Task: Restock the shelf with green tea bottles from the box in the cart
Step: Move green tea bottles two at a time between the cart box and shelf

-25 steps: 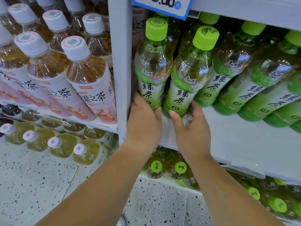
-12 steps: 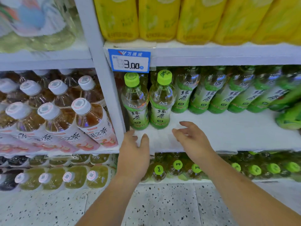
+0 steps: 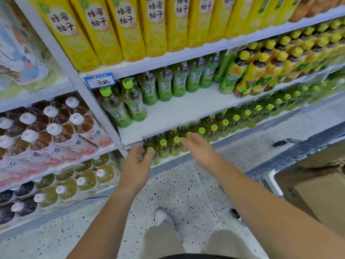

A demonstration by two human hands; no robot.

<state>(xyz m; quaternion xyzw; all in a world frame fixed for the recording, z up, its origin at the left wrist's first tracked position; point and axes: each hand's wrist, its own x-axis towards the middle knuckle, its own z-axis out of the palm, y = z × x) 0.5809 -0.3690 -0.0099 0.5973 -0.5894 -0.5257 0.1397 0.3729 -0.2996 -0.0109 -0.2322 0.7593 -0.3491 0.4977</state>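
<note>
Two green tea bottles (image 3: pixel 115 107) with lime caps stand side by side at the left front of the white middle shelf (image 3: pixel 186 111). More green tea bottles (image 3: pixel 179 81) line the back of that shelf. My left hand (image 3: pixel 136 165) hangs below the shelf edge with its fingers loosely curled and nothing in it. My right hand (image 3: pixel 199 148) is beside it, fingers spread, palm down, empty. A brown cardboard box (image 3: pixel 317 191) sits in the blue-framed cart (image 3: pixel 291 157) at the right edge; its contents are hidden.
Yellow citron tea bottles (image 3: pixel 115 28) fill the shelf above. White-capped peach tea bottles (image 3: pixel 56 131) fill the left bay, behind a white upright post (image 3: pixel 89 101). Green-capped bottles (image 3: pixel 214 128) sit on the shelf below. My shoe (image 3: pixel 162 215) stands on speckled floor.
Both hands let go of the two front bottles and pulled back and down from the shelf. The view has drawn back and turned right, bringing the cart and box into sight.
</note>
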